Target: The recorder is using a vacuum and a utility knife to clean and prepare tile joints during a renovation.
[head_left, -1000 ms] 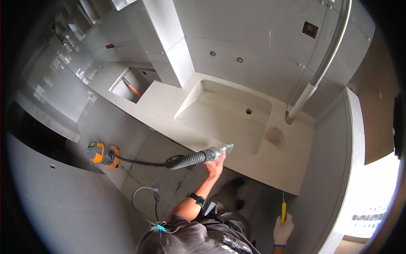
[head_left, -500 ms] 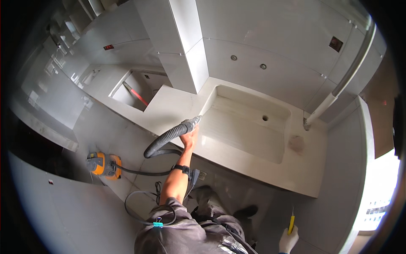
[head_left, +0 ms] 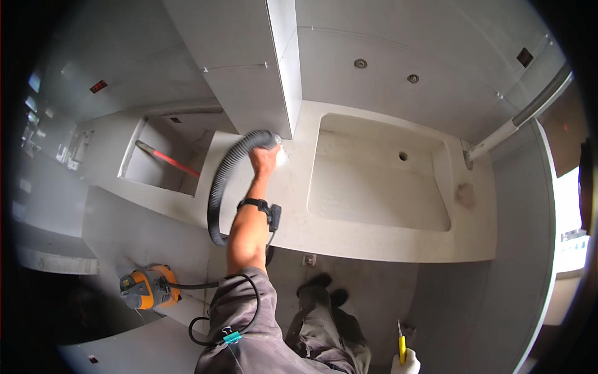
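Note:
My left hand is closed round the end of a ribbed grey vacuum hose, over the pale countertop near the foot of the grey tiled column. The nozzle beyond my fingers is blurred. Behind my wrist the hose bows down to the left. My right hand, in a white glove, is low at the right, wrapped round a yellow utility knife with its thin blade pointing up. A wide cream basin with a round drain hole lies right of my left hand.
An orange and grey vacuum cleaner stands on the floor at left. A red-handled tool leans in the square cutout. At right, a pale pipe meets the counter. A black cable loops over my left sleeve.
My left hand has moved the hose end from the basin's left rim up and left, toward the column's foot. The right hand still grips the knife. The view has shifted.

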The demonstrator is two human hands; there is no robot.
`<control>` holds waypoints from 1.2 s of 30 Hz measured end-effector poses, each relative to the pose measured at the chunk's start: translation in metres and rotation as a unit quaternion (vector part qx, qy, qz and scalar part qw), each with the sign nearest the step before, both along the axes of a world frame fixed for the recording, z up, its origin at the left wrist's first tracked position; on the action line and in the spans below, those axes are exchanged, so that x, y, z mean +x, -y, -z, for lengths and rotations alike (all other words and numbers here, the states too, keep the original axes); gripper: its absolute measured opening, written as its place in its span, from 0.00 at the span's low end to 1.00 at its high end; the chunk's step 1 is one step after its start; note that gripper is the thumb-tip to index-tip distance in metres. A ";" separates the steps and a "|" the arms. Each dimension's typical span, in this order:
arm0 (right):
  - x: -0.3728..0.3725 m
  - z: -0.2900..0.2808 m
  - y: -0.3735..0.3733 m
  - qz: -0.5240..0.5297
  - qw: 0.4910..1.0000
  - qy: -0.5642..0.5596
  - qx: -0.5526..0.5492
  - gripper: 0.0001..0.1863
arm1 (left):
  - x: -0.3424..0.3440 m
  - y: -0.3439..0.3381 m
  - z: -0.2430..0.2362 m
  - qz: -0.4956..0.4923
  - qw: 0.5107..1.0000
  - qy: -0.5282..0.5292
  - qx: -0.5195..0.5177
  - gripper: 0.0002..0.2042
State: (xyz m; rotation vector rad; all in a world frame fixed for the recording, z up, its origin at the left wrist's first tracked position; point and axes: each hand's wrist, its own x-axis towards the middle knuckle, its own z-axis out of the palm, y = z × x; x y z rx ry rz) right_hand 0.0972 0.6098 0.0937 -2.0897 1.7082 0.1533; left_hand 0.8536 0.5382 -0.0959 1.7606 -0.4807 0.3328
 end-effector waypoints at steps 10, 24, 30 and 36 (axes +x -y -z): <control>0.121 0.032 -0.015 -0.044 0.986 0.145 -0.065 0.19 | -0.019 -0.110 -0.017 0.094 0.992 -0.081 -0.026 0.08; 0.521 0.108 0.062 -0.084 0.959 0.249 -0.110 0.15 | 0.071 -0.105 -0.018 0.194 0.969 -0.154 0.018 0.17; 0.574 0.134 0.082 -0.019 0.968 0.233 -0.095 0.19 | 0.093 -0.081 -0.031 0.236 0.968 -0.084 0.015 0.19; 0.576 0.118 0.081 -0.115 0.972 0.111 -0.170 0.20 | 0.095 -0.037 -0.043 0.316 0.940 -0.025 0.126 0.19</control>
